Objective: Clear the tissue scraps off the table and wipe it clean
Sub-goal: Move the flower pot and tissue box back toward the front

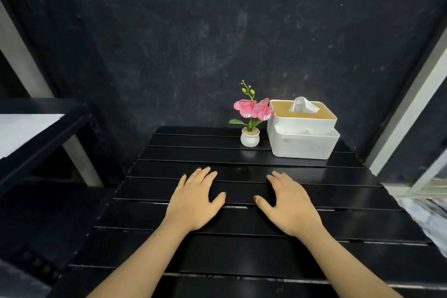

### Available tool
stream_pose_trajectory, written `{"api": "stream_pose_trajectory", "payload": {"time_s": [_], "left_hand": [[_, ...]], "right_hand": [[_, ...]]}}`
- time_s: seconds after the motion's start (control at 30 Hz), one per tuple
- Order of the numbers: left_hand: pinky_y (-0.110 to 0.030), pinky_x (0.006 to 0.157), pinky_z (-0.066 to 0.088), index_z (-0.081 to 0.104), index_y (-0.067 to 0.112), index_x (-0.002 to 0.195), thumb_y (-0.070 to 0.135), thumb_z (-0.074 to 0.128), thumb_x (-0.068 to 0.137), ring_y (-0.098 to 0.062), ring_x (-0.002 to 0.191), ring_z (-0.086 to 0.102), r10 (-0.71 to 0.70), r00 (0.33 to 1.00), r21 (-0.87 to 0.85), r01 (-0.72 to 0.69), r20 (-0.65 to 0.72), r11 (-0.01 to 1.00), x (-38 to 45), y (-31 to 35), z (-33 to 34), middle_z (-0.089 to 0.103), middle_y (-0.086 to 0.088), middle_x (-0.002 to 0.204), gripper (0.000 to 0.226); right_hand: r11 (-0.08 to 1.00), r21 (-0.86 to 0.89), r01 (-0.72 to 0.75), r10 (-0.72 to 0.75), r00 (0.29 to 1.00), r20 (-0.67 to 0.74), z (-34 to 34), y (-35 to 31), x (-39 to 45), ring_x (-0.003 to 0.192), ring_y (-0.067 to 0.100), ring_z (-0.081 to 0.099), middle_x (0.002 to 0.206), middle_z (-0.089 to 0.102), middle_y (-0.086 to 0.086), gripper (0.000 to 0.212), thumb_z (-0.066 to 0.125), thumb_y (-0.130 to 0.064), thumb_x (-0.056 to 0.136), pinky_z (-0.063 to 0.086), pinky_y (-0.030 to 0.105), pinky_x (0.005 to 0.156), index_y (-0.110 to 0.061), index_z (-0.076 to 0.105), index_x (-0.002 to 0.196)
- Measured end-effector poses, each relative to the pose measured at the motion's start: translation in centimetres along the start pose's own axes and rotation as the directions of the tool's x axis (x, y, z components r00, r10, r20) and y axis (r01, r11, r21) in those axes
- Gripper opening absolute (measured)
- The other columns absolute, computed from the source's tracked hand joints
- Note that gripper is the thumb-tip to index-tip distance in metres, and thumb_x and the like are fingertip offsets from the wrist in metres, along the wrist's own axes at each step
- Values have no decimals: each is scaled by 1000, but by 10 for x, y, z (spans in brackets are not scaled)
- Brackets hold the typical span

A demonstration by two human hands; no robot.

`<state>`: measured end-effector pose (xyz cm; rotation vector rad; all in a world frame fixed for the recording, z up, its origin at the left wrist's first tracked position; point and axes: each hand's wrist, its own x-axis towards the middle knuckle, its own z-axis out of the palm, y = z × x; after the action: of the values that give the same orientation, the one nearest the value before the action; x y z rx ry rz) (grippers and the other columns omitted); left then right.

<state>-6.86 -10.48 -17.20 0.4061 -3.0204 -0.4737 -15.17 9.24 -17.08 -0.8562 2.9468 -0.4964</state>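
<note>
A black slatted table (242,256) fills the lower middle of the head view. My left hand (196,198) lies flat on it, palm down, fingers straight. My right hand (290,203) lies flat beside it, a short gap between the two thumbs. Neither hand holds anything. At the table's far right corner stands a white tissue box (302,140) with a tan lid, and a white tissue (303,105) sticks up from its slot. I see no tissue scraps on the table top.
A small white pot with a pink artificial orchid (251,123) stands just left of the tissue box. A black shelf unit (43,128) is at the left. A dark wall rises behind the table. A pale marbled surface (428,213) shows at the right edge.
</note>
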Motion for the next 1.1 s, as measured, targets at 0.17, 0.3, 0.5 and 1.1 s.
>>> {"api": "stream_pose_trajectory", "payload": {"time_s": [0.17,0.3,0.5,1.1], "left_hand": [[-35,120,1,20,29,147,52,36,91,-8,146,5,-8,1000,-14,8,-9,1000,1,0,0,14,10,158,62],[-33,119,10,29,29,144,52,41,89,-9,143,16,-42,998,-56,40,-38,998,6,4,-2,24,10,154,60],[-35,111,31,34,22,141,49,48,87,-16,136,32,-126,982,-277,83,-140,957,57,43,1,37,3,147,62],[-39,91,40,58,10,107,47,65,77,-28,105,54,-488,800,-548,248,-349,798,161,99,39,65,-10,109,48]], "right_hand": [[1000,14,3,-3,1000,-4,0,1,-1,143,17,12,154,21,-2,70,38,-58,85,12,35,117,-20,25,142],[1000,22,2,-2,1000,0,0,1,0,143,16,11,154,19,-3,70,37,-59,85,11,34,117,-21,24,142],[1000,31,-3,3,1000,4,1,4,1,144,14,6,155,16,-5,71,33,-61,84,7,34,117,-23,21,143],[999,32,17,-17,1000,-1,5,9,3,144,14,3,156,14,-2,86,14,-67,69,2,33,116,-23,18,143]]}}
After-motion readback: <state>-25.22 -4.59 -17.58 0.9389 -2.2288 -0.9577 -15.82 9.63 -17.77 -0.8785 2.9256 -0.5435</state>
